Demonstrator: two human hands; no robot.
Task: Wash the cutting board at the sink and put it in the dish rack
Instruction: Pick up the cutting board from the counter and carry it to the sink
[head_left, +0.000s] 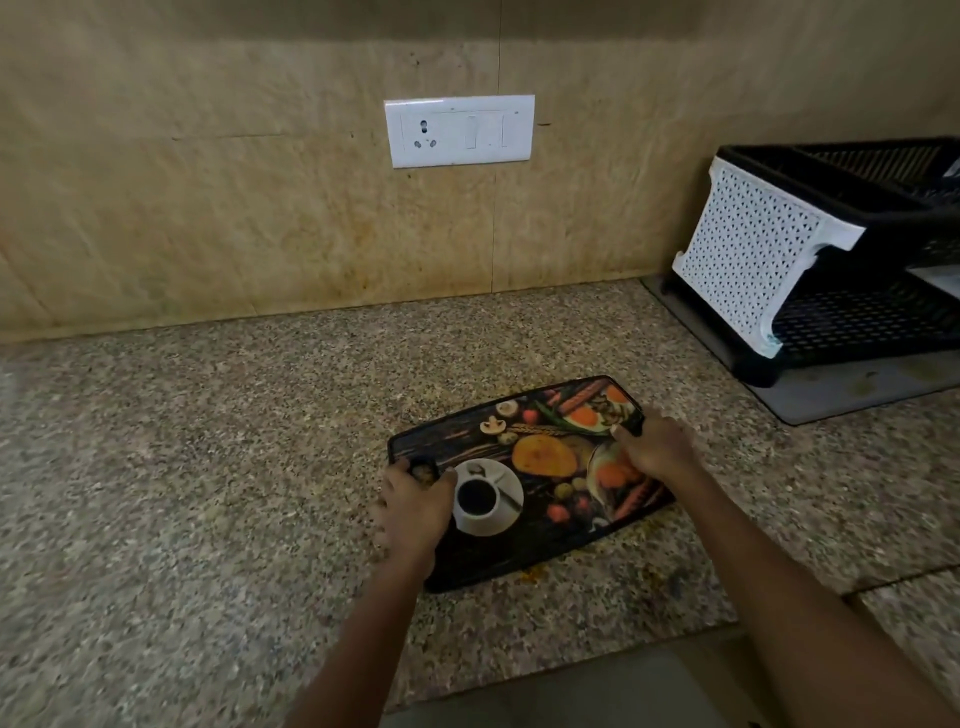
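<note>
- The board (530, 480) lies flat on the speckled surface (208, 467), printed side up, its long axis slanting from near-left to far-right.
- The left hand (413, 506) grips the board's left end, thumb on top near the handle hole and fingers curled over the edge.
- The right hand (652, 447) grips the far-right end, thumb on the printed face and fingers wrapped over the rim.
- Both hands sit at opposite ends of the long axis, so neither needs to reach; the board lies directly between them, ready to lift.
- The rack (831, 260) stands well apart to the far right on a grey mat (841, 395), on the right hand's side.
- No sink shows; washing looks not yet begun.
- A socket plate (460, 131) is on the wall behind.
</note>
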